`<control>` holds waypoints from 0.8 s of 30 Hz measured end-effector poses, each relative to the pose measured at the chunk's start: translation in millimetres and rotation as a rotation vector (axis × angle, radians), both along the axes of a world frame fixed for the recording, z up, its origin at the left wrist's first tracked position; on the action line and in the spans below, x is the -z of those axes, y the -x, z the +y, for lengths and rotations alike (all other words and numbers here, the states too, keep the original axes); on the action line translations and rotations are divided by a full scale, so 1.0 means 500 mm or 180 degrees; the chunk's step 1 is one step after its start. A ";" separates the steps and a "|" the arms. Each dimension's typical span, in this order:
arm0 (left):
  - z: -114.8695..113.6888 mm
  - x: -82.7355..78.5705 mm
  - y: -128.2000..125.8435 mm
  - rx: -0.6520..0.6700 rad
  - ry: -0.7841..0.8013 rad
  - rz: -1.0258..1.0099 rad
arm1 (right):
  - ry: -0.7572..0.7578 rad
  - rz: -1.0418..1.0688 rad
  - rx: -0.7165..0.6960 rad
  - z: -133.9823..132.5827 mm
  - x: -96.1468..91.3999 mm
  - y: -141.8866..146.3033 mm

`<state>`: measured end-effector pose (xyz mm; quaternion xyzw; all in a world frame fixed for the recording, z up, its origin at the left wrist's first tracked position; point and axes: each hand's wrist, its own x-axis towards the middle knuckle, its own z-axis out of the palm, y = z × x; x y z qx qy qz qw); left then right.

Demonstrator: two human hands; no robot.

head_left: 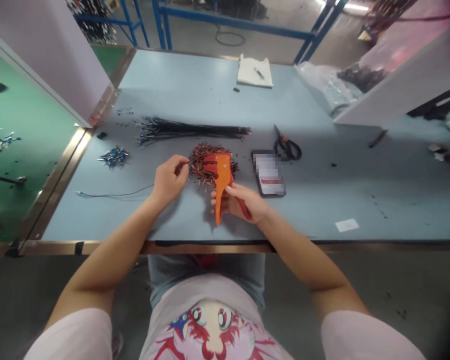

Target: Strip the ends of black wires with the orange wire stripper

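My left hand (169,177) pinches a thin black wire (125,194) close to one end. The rest of it trails left across the table to a blue-tipped end. In my right hand (243,202) is an orange and red wire stripper (222,175), its handles apart and its red jaws facing left, close to the wire's end. Whether the jaws touch the wire I cannot tell. Beneath the jaws lies a pile of small copper-coloured scraps (202,152). Behind the pile stretches a bundle of black wires (198,130) with blue terminals at its left end.
Right of the stripper lie a phone (268,187) and black-handled scissors (290,149). A heap of blue terminals (113,157) sits at left. At the back is a white cloth (247,75). White panels (397,85) stand on both sides; a plastic bag (322,82) lies at right.
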<state>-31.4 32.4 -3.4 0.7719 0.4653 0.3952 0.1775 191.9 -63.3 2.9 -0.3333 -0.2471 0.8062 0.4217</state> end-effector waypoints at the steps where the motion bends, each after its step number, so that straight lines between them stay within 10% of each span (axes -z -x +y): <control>1: -0.005 -0.002 -0.002 0.0088 -0.0059 -0.0098 | 0.0043 0.0035 0.0017 -0.004 -0.004 0.003; 24: -0.045 -0.025 -0.026 0.0473 -0.0719 -0.0200 | 0.0031 -0.0093 -0.0172 -0.024 -0.026 0.009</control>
